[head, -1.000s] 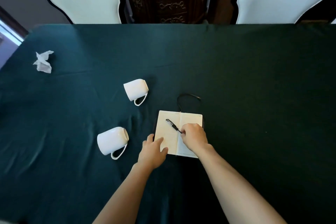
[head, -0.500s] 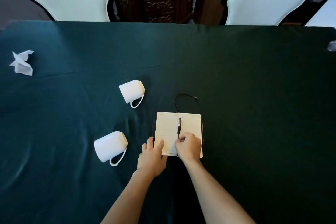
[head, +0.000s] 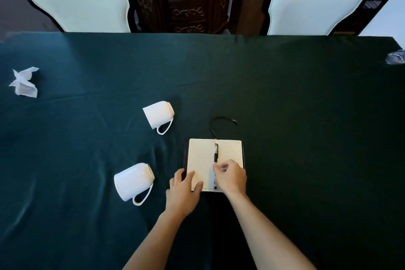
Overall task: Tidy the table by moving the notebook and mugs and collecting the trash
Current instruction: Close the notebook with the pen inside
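- An open notebook [head: 202, 160] lies on the dark green tablecloth [head: 306, 127], a black pen [head: 216, 152] resting along its centre fold.
- The left hand [head: 183, 190] lies flat on the lower left page; the right hand [head: 231, 176] rests on the lower right page, fingers curled near the pen's tip — perhaps touching it.
- Two white mugs lie on their sides: the near mug [head: 132, 182] just left of the notebook, the far mug [head: 158, 115] beyond it.
- A crumpled tissue [head: 24, 82] sits at far left — well apart.

Dark green tablecloth [head: 285, 116] — white mugs [head: 158, 115], cream notebook [head: 201, 160] pages
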Tool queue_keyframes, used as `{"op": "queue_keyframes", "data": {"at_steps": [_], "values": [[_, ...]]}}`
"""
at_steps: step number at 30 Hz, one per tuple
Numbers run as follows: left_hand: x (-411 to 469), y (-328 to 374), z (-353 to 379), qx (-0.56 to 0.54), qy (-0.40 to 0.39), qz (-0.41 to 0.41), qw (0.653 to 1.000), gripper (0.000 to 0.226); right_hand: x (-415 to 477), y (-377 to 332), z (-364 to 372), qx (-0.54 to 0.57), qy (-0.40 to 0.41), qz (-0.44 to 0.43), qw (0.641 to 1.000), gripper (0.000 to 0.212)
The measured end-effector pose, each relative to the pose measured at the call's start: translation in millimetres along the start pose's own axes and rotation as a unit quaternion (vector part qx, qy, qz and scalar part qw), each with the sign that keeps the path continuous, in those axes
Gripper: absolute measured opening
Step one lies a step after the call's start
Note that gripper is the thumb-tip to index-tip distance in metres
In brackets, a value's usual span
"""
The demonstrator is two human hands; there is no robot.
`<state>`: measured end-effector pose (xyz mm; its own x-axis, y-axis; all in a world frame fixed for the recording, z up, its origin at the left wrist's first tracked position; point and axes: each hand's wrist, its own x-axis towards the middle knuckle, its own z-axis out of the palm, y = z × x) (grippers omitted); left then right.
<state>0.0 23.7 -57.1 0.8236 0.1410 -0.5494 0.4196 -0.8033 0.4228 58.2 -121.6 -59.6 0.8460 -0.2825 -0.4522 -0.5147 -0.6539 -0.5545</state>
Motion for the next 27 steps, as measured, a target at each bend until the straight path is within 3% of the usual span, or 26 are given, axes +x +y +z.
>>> {"op": "queue_keyframes", "data": {"at_steps": [4,8,16,23,27], "values": [[8,1,-4,-0.086,0.035,-0.051,0.994,0.059,9,19,-19,-0.025,0.049,0.039,0.998,0.035],[18,0,-7,-0.206,0.054,-0.089,0.973,0.061,17,40,-35,-0.033,0.035,0.084,0.995,0.056],[22,2,-10,-0.321,0.069,-0.166,0.93,0.058,26,50,-41,0.027,-0.028,0.087,0.995,0.053],[4,17,-12,-0.361,0.093,-0.108,0.922,0.033,29,65,-48,0.06,-0.062,0.078,0.993,0.033],[-11,51,-6,-0.371,0.081,-0.053,0.924,0.022,29,69,-56,0.086,-0.079,0.083,0.99,0.038]]}}
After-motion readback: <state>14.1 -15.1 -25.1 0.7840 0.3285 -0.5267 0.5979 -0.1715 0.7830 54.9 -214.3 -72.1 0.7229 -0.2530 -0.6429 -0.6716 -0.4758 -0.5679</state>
